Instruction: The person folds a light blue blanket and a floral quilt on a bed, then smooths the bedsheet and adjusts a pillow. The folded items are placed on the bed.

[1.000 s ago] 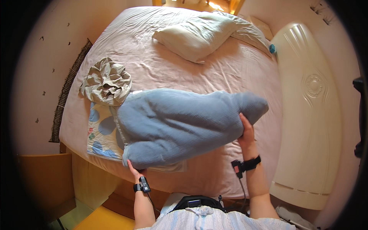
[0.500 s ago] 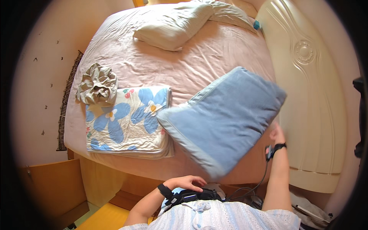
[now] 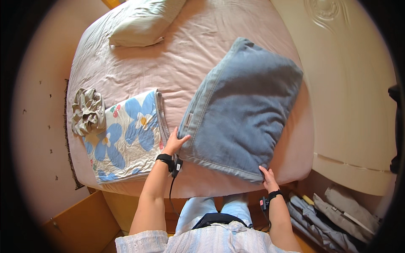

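On wrinkled sheeting [image 3: 211, 25], a folded, puckered blanket [image 3: 244, 111].

A Pale Bedroom in Warm Light

From here, the wide bed [image 3: 181, 80] takes up most of the room, its pink sheet rippled with creases and its rounded edges bent by the wide view. A cream headboard [image 3: 350, 109] stands along the right side, with a raised round medallion [image 3: 325, 6] near its top and a groove across its lower part. Small dark marks dot the pale left wall [image 3: 40, 152], and a dark mesh strip [image 3: 69, 147] runs beside the mattress. At lower left, an orange-brown wooden panel [image 3: 80, 223] carries a little knob [image 3: 54, 221]. Soft light brightens the sheet.
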`<state>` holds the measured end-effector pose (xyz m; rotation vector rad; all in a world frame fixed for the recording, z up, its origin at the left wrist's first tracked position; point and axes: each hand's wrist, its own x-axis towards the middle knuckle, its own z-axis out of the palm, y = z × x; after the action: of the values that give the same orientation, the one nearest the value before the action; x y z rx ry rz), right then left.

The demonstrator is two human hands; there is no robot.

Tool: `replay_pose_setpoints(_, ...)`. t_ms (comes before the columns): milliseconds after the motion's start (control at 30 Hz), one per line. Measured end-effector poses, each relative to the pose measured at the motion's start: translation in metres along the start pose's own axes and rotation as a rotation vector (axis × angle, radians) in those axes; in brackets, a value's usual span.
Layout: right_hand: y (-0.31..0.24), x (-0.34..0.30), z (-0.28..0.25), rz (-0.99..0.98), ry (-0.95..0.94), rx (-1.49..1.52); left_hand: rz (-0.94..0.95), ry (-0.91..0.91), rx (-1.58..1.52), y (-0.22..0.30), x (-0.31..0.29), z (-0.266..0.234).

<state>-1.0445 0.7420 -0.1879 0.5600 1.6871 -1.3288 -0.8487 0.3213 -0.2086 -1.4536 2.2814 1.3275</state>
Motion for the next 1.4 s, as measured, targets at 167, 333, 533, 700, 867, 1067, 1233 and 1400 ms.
replay_pose_setpoints(167, -0.023, -0.030, 0.001, 0.261, -0.071, 0.097, -0.030, -0.228, 0.044, -0.009, -0.003, 0.013)
replay_pose_setpoints(333, -0.054, -0.052, 0.018, 0.149, -0.313, 0.069, -0.029, -0.376, -0.465, 0.025, -0.039, 0.004)
replay_pose_setpoints(533, -0.184, -0.101, -0.025, -0.186, -0.199, -0.008, -0.188, -0.384, -0.976, 0.142, -0.109, -0.069)
replay_pose_setpoints(700, -0.287, -0.212, -0.103, -0.638, -0.248, 0.326, 0.055, -0.478, -0.965, 0.234, -0.218, -0.127)
replay_pose_setpoints(867, -0.331, -0.323, -0.135, -0.903, -0.661, 0.266, 0.461, -0.029, -0.566, 0.297, -0.306, -0.133)
replay_pose_setpoints(1067, -0.353, -0.400, -0.115, -1.071, -0.244, 0.444, 0.506, 0.049, -0.983, 0.344, -0.386, -0.161)
replay_pose_setpoints(1233, -0.384, -0.400, -0.127, -1.247, -0.271, 0.257, 1.021, 0.594, -0.902, 0.374, -0.396, -0.140)
replay_pose_setpoints(1400, -0.467, -0.304, -0.129, -0.658, -0.724, 0.415, 1.022, 0.359, -0.360, 0.372, -0.309, -0.174)
